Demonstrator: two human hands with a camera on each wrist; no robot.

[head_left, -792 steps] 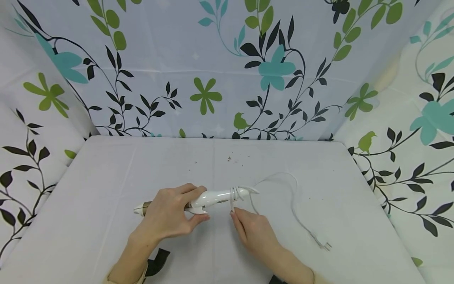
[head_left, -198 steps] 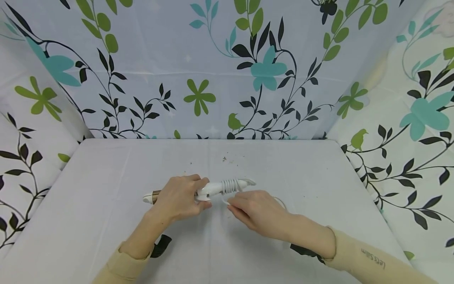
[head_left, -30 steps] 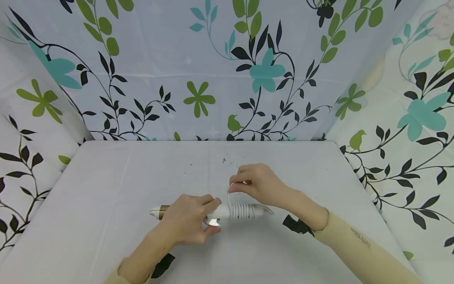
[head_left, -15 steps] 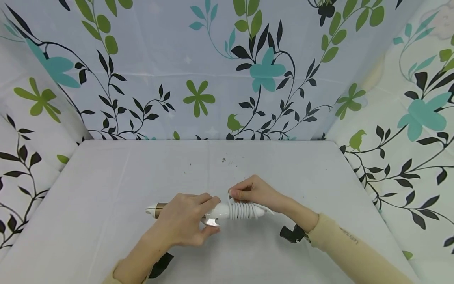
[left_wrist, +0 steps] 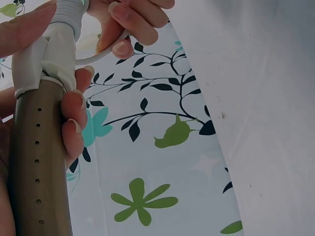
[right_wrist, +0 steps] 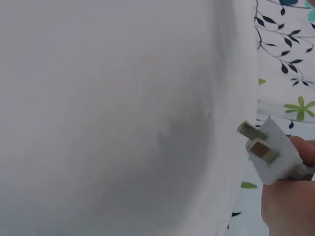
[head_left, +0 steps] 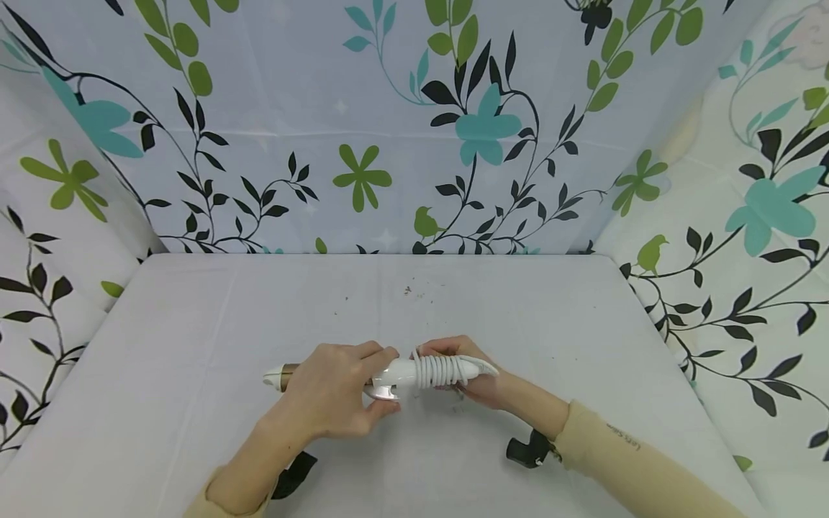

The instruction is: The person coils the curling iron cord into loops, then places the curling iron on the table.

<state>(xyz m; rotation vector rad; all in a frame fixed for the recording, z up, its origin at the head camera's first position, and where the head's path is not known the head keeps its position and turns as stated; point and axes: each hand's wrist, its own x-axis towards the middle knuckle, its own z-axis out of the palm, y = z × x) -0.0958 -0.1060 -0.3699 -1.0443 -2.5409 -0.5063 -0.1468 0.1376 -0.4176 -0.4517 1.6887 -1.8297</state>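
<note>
A white curling iron [head_left: 401,373] with a brown-gold barrel [left_wrist: 39,157] is held level above the table. My left hand [head_left: 337,388] grips it round the barrel, near the white lever [head_left: 382,393]. Several turns of white power cord [head_left: 442,371] wrap the handle. On the handle's far side, and partly hidden by it, my right hand [head_left: 482,388] pinches the cord's free stretch [left_wrist: 96,58] between fingers and thumb. The two-prong plug [right_wrist: 275,152] shows beside the right hand in the right wrist view.
The table [head_left: 214,324] has a white cover, with small brown crumbs [head_left: 408,291] toward the back. A leaf-and-flower patterned curtain [head_left: 278,108] surrounds its back and sides. A black strap [head_left: 527,450] hangs under the right wrist.
Across the earlier frames, the cord goes from a few loose turns and a long trailing end to a tight coil. Over the last second, my right hand drops from above the handle to behind it.
</note>
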